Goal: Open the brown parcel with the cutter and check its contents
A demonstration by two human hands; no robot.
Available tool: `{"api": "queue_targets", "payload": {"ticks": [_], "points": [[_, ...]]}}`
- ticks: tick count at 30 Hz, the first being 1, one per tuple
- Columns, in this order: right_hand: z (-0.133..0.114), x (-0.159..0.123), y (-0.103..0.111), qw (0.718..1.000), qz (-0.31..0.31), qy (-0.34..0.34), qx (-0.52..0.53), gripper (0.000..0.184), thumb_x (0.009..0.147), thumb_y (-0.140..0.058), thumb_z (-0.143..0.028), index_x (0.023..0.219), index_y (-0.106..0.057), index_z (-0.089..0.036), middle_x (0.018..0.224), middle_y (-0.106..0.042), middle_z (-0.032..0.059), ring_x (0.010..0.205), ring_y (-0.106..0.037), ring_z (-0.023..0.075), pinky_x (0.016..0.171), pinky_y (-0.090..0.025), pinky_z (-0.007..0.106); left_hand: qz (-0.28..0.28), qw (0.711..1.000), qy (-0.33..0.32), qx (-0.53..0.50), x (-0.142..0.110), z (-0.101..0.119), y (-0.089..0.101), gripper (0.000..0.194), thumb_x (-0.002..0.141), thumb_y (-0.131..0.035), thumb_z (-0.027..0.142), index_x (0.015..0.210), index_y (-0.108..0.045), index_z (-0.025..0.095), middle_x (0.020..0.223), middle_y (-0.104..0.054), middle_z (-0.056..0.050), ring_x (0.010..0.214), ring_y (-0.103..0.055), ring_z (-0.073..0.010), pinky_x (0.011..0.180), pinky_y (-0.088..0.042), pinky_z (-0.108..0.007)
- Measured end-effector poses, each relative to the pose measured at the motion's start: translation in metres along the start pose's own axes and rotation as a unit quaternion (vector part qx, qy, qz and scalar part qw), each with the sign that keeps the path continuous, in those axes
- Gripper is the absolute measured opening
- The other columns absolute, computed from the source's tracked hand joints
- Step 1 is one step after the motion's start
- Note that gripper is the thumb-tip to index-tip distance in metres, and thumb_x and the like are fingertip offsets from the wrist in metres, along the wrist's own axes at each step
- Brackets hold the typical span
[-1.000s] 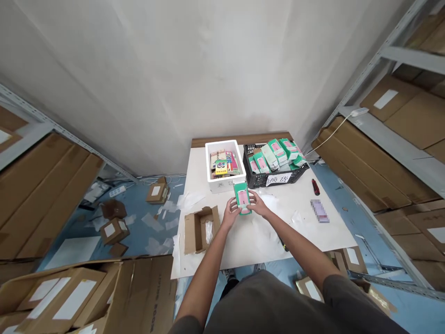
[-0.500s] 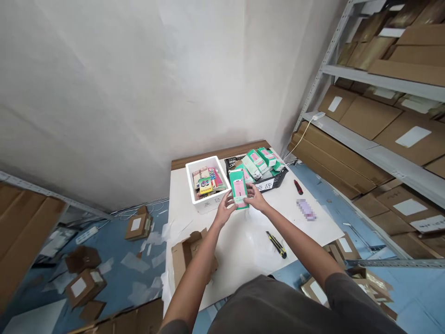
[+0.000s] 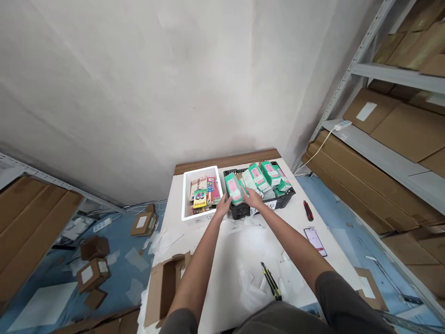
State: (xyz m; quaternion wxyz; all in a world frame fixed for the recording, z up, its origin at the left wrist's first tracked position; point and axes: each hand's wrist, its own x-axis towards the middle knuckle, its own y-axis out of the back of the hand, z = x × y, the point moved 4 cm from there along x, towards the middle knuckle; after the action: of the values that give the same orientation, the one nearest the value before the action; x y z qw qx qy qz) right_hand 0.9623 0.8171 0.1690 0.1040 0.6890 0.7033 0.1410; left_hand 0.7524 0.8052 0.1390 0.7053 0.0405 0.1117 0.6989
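Observation:
A green box with a pink front (image 3: pixel 233 187) leans at the left end of the black plastic basket (image 3: pixel 239 212), between my two hands. My left hand (image 3: pixel 223 207) is closed at the box's lower left edge. My right hand (image 3: pixel 253 198) grips its right side, some fingertips hidden behind the box. Several similar green-and-pink boxes (image 3: pixel 257 176) lie piled in the basket. Left of my left hand stands a white foam bin (image 3: pixel 185 197) holding several colourful small packs and books, with a yellow-and-green pack (image 3: pixel 200 198) on top.
A yellow-black utility knife (image 3: pixel 271 281) and clear plastic wrap lie at the front. An open cardboard box (image 3: pixel 163 290) sits front left. A phone (image 3: pixel 315 241) and a red-black tool (image 3: pixel 308 211) lie at the right, near shelving (image 3: pixel 389 157) with cartons.
The green-and-pink box has moved away from me, from in front of the basket into its left end, with both hands following. My view has shifted, and the phone's screen now shows clearly.

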Motion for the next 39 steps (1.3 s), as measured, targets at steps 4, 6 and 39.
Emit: {"api": "queue_targets", "payload": {"ticks": [4,6,39], "points": [[0.013,-0.014,-0.006,0.996,0.016,-0.024,-0.089,0.053,0.084,-0.070,-0.026,0.136,-0.067,-0.028,0.136,-0.068,0.0087,0.133,-0.058,0.0343,0.115,-0.044,0.050,-0.006,0.996,0.085,-0.009,-0.003,-0.032,0.006,0.075,0.081,-0.082,0.048,0.147,-0.055,0.025,0.145,-0.062,-0.019,0.135,-0.058,-0.0356,0.106,-0.049,-0.050],[0.009,-0.027,-0.008,0.995,0.015,0.001,-0.102,0.054,0.084,-0.069,-0.029,0.138,-0.065,-0.027,0.139,-0.065,0.0092,0.134,-0.057,0.0326,0.117,-0.043,0.049,-0.021,0.996,0.077,-0.028,-0.011,-0.038,0.005,0.079,0.081,-0.082,0.047,0.151,-0.051,0.027,0.147,-0.060,-0.020,0.132,-0.060,-0.0351,0.105,-0.050,-0.050],[0.004,-0.365,-0.359,0.873,-0.352,0.020,-0.338,0.058,0.073,-0.089,-0.028,0.128,-0.071,-0.021,0.176,0.007,0.0061,0.161,-0.005,0.0393,0.122,-0.035,0.049,-0.114,0.964,0.025,0.240,-0.384,-0.239,0.276,0.036,0.071,-0.084,0.021,0.107,-0.079,0.023,0.175,-0.016,-0.004,0.156,-0.032,-0.0333,0.123,-0.039,-0.045]]}}
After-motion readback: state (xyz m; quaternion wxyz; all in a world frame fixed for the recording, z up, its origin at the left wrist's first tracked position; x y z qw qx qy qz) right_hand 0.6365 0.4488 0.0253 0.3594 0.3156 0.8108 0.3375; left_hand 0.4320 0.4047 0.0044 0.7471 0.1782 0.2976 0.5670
